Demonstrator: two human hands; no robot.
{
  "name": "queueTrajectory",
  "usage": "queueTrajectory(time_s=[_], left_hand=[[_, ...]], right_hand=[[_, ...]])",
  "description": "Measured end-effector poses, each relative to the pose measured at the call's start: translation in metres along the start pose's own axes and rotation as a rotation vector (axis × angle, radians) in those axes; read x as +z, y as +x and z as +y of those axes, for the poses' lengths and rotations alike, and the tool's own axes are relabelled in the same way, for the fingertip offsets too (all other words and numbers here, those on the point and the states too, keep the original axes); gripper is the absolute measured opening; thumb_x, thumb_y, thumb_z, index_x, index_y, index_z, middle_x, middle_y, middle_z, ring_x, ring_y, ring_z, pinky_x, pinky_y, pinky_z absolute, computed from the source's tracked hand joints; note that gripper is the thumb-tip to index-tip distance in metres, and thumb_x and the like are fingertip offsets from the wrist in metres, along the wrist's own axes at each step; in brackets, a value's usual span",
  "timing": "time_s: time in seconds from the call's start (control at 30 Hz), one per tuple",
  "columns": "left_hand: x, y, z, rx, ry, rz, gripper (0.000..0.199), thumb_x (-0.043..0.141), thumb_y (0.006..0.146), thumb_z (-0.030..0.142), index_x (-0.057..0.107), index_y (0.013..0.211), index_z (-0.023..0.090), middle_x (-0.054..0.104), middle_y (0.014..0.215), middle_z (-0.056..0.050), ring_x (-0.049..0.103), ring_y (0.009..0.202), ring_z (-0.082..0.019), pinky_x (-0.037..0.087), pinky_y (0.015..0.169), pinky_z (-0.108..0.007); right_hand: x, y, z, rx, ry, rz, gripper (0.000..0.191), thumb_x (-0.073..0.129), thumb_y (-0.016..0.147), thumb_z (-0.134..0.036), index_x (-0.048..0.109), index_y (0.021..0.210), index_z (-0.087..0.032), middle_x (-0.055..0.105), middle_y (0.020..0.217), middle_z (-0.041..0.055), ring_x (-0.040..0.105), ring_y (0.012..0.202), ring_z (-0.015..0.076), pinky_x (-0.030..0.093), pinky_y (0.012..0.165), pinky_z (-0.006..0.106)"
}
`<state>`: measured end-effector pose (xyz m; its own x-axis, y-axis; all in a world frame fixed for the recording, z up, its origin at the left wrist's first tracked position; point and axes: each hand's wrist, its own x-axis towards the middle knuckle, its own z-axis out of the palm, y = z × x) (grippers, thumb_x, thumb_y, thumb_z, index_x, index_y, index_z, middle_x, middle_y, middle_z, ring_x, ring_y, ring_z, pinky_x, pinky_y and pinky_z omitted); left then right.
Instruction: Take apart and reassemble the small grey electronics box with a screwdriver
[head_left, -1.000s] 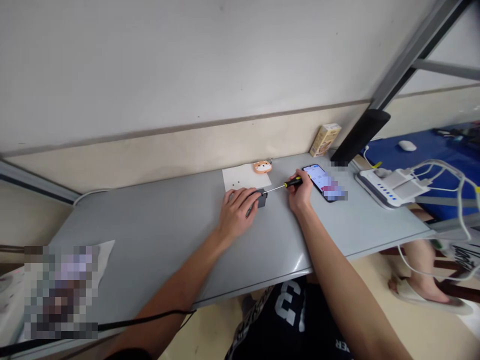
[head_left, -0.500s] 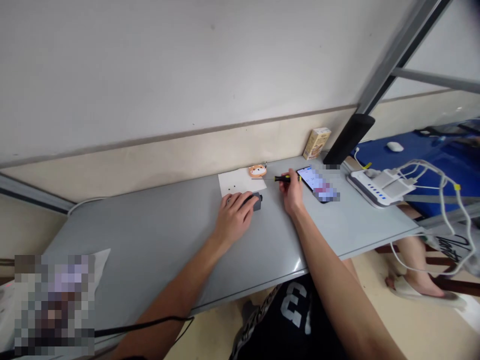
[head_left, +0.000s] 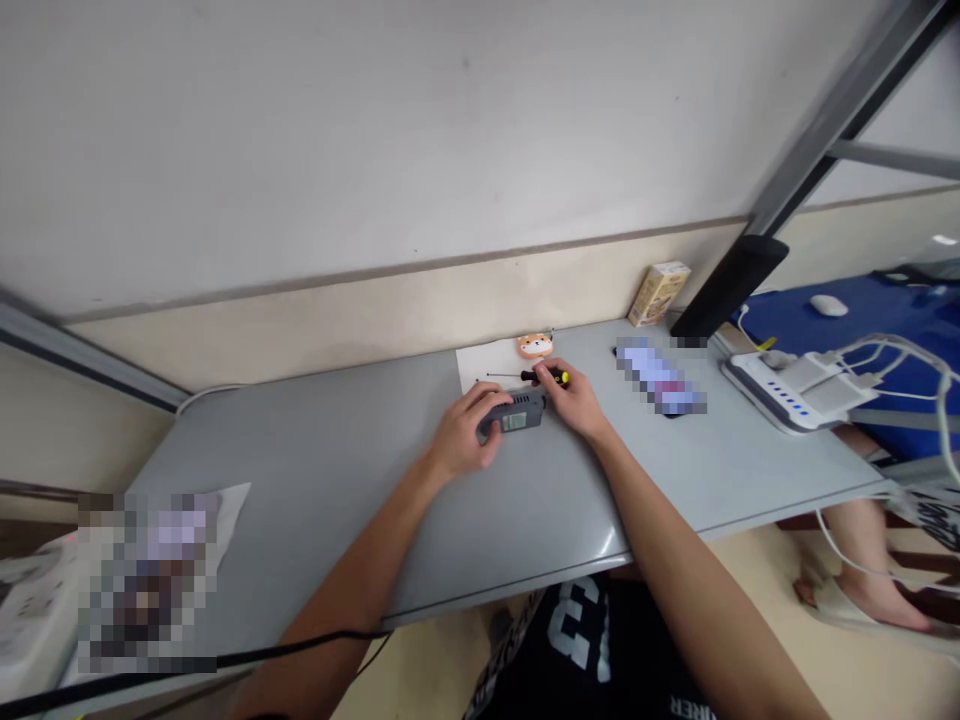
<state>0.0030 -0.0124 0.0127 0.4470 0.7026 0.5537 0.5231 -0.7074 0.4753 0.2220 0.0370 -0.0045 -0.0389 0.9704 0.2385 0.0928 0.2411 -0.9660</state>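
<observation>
Back from the desk's [head_left: 517,540] near edge, my left hand [head_left: 463,440] clasps the grey device [head_left: 523,413] by its left end, best held steady. Just beyond, my right hand [head_left: 576,398] pinches the screwdriver [head_left: 551,377], its shaft best clear of the dark speck [head_left: 478,380] on paper [head_left: 480,360] by the far edge.

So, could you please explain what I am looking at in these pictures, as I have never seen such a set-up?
There is no machine here: these are a person's own bare hands, seen by one camera worn on the head, looking forward and down. On the gray desk, the left hand holds a dark gray device with a small screen. The right hand holds a black-and-yellow screwdriver. Behind them lie white paper and an orange animal-faced item. Farther right are a phone and a small carton.
</observation>
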Motion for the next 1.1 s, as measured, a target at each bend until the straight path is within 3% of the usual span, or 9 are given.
queueTrajectory(time_s=[0.17,0.3,0.43,0.6,0.7,0.8,0.87,1.0,1.1], left_hand=[[0.008,-0.003,-0.015,-0.272,-0.303,0.069,0.020,0.060,0.090,0.023,0.054,0.109,0.022,0.065,0.109,-0.008,0.066,0.100,-0.020,0.056,0.091,-0.037],[0.014,-0.002,-0.025,-0.426,-0.413,-0.012,0.022,0.063,0.093,0.037,0.053,0.104,0.022,0.068,0.104,-0.006,0.069,0.095,-0.019,0.057,0.083,-0.033],[0.016,0.000,-0.025,-0.442,-0.354,-0.060,0.025,0.067,0.091,0.042,0.059,0.101,0.021,0.072,0.101,-0.006,0.071,0.094,-0.021,0.057,0.088,-0.039],[0.017,0.000,-0.025,-0.459,-0.262,-0.079,0.025,0.070,0.089,0.042,0.067,0.098,0.019,0.072,0.102,-0.009,0.070,0.095,-0.023,0.056,0.091,-0.045],[0.009,-0.002,-0.023,-0.410,-0.223,-0.125,0.029,0.071,0.089,0.042,0.069,0.107,0.019,0.071,0.108,-0.010,0.069,0.100,-0.024,0.056,0.093,-0.045],[-0.001,-0.002,-0.014,-0.277,-0.202,-0.248,0.072,0.086,0.077,0.042,0.055,0.140,0.026,0.060,0.135,-0.014,0.062,0.123,-0.027,0.054,0.103,-0.045],[-0.005,-0.001,-0.006,-0.228,-0.176,-0.317,0.094,0.093,0.069,0.036,0.045,0.150,0.031,0.054,0.142,-0.013,0.057,0.130,-0.029,0.052,0.108,-0.047],[-0.006,0.001,0.002,-0.212,-0.081,-0.296,0.076,0.089,0.071,0.024,0.057,0.139,0.033,0.060,0.128,-0.007,0.060,0.123,-0.028,0.052,0.107,-0.047],[-0.007,0.001,-0.002,-0.213,-0.064,-0.246,0.065,0.090,0.071,0.028,0.063,0.130,0.031,0.063,0.119,-0.006,0.062,0.117,-0.027,0.053,0.104,-0.045]], right_hand=[[-0.003,0.003,0.003,0.018,0.036,0.047,0.038,0.063,0.090,-0.058,0.074,0.098,-0.023,0.075,0.084,0.0018,0.063,0.075,0.0153,0.046,0.073,0.026],[-0.009,0.006,0.006,0.074,0.128,0.170,0.046,0.058,0.091,-0.064,0.073,0.102,-0.022,0.074,0.079,0.0011,0.054,0.063,0.0125,0.041,0.060,0.024],[-0.008,0.005,0.006,0.059,0.100,0.140,0.043,0.063,0.087,-0.063,0.075,0.095,-0.022,0.074,0.076,0.0010,0.057,0.066,0.0139,0.043,0.064,0.025],[-0.004,0.002,0.004,-0.024,-0.002,-0.006,0.035,0.062,0.092,-0.055,0.074,0.101,-0.024,0.077,0.094,0.0027,0.066,0.087,0.0180,0.047,0.082,0.029],[-0.004,0.000,0.004,-0.013,-0.013,-0.024,0.035,0.062,0.092,-0.056,0.074,0.101,-0.024,0.077,0.094,0.0025,0.066,0.087,0.0189,0.047,0.083,0.030],[-0.005,0.001,0.003,0.000,-0.012,-0.039,0.036,0.061,0.092,-0.057,0.074,0.101,-0.024,0.077,0.094,0.0023,0.066,0.086,0.0188,0.048,0.081,0.030],[-0.005,0.002,0.002,0.002,-0.002,-0.010,0.037,0.061,0.092,-0.057,0.074,0.101,-0.024,0.077,0.095,0.0027,0.067,0.088,0.0190,0.048,0.083,0.030],[-0.006,0.005,0.001,0.034,0.075,0.110,0.039,0.061,0.090,-0.060,0.074,0.095,-0.024,0.076,0.088,0.0027,0.066,0.081,0.0177,0.048,0.079,0.029],[-0.009,0.007,-0.001,0.103,0.145,0.184,0.042,0.059,0.091,-0.063,0.074,0.091,-0.023,0.073,0.079,0.0014,0.060,0.070,0.0150,0.046,0.070,0.027]])
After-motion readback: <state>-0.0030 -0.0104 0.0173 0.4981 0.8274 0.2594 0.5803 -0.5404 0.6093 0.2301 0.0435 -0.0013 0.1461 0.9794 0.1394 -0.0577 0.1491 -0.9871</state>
